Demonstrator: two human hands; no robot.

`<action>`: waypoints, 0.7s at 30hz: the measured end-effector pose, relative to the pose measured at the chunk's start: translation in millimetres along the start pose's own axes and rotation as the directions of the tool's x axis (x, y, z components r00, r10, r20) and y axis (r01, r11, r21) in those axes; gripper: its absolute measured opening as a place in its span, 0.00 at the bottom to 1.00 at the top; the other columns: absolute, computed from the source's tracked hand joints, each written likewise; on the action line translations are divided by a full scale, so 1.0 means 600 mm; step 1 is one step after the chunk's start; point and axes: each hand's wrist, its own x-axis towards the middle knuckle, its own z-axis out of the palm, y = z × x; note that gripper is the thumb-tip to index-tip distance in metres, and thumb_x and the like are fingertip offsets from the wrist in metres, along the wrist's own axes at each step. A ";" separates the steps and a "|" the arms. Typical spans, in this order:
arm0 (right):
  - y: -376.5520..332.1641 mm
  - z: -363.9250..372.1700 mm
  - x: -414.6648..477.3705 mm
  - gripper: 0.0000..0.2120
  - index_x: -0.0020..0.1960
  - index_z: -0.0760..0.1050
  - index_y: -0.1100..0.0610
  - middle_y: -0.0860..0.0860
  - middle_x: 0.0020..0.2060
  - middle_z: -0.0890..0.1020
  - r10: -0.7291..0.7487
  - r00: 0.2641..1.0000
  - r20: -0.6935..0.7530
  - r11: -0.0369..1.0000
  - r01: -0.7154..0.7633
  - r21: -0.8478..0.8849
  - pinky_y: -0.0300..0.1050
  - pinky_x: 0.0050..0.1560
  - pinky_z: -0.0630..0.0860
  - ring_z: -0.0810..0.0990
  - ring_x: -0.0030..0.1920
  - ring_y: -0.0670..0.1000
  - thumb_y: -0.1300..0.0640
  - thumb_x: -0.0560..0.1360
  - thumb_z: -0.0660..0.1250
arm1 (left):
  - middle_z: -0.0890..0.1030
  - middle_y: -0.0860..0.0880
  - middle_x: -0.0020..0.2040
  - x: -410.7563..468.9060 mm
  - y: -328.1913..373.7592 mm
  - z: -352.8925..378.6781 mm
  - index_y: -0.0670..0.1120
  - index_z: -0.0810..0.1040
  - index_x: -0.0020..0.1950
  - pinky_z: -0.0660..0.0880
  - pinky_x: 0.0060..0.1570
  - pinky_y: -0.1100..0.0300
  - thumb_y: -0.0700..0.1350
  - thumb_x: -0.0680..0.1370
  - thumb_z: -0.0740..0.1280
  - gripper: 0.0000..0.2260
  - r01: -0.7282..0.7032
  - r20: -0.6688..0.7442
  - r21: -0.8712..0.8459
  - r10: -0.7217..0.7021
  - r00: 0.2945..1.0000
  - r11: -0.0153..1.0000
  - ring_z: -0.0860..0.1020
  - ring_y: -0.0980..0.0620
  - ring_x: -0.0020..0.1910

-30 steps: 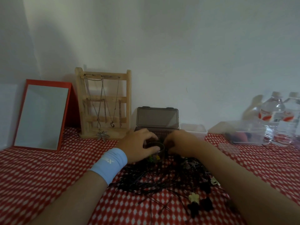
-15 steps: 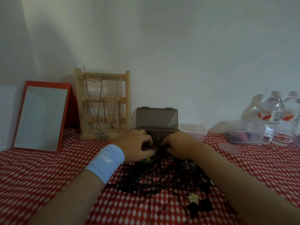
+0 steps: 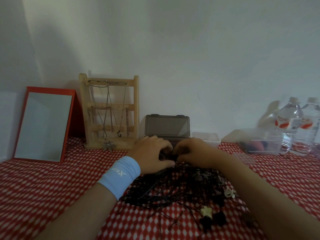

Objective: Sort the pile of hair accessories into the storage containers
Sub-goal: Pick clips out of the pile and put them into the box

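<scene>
Over the red-checked surface (image 3: 52, 187), left hand (image 3: 150, 153) and right hand (image 3: 195, 151) are drawing together at the black hair-accessory pile's (image 3: 173, 193) far side, fingers curling round something I cannot identify; sorting is barely starting.

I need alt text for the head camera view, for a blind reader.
Left hand grips a small dark item, right hand beside it, behind a pile of black hair accessories on a red-checked table. An open grey case, a clear container and a mirror stand behind.
</scene>
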 end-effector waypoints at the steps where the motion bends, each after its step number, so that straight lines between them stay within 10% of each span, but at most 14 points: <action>1: -0.001 -0.003 -0.005 0.09 0.54 0.81 0.45 0.40 0.46 0.82 -0.001 1.000 -0.021 0.998 0.003 0.069 0.32 0.47 0.74 0.79 0.44 0.37 0.55 0.75 0.73 | 0.78 0.58 0.52 0.001 0.003 0.002 0.60 0.75 0.59 0.74 0.56 0.53 0.66 0.71 0.67 0.19 0.025 -0.007 -0.038 -0.025 1.000 0.999 0.75 0.56 0.54; 6: -0.004 -0.010 -0.018 0.06 0.52 0.82 0.51 0.46 0.39 0.85 0.041 0.997 -0.061 0.929 -0.016 0.369 0.41 0.36 0.81 0.82 0.33 0.46 0.58 0.76 0.73 | 0.80 0.62 0.45 0.001 0.013 0.003 0.61 0.78 0.56 0.77 0.51 0.57 0.56 0.73 0.72 0.12 0.076 -0.113 -0.244 -0.106 0.988 0.967 0.78 0.61 0.46; 11: -0.003 -0.005 -0.013 0.14 0.58 0.81 0.57 0.50 0.43 0.86 0.091 0.994 -0.065 0.837 -0.041 0.545 0.45 0.41 0.83 0.86 0.43 0.50 0.65 0.74 0.75 | 0.79 0.60 0.47 0.004 0.009 0.003 0.59 0.80 0.50 0.77 0.47 0.59 0.54 0.73 0.72 0.07 0.055 -0.154 -0.297 -0.105 0.982 0.953 0.77 0.60 0.45; 21: 0.000 -0.021 -0.015 0.09 0.52 0.86 0.47 0.34 0.44 0.82 0.016 0.967 0.253 0.989 0.022 -0.148 0.27 0.48 0.74 0.79 0.44 0.35 0.53 0.72 0.77 | 0.80 0.59 0.46 0.014 -0.017 -0.012 0.56 0.80 0.52 0.74 0.45 0.66 0.51 0.76 0.71 0.06 0.190 -0.214 -0.288 -0.257 0.942 0.938 0.77 0.60 0.44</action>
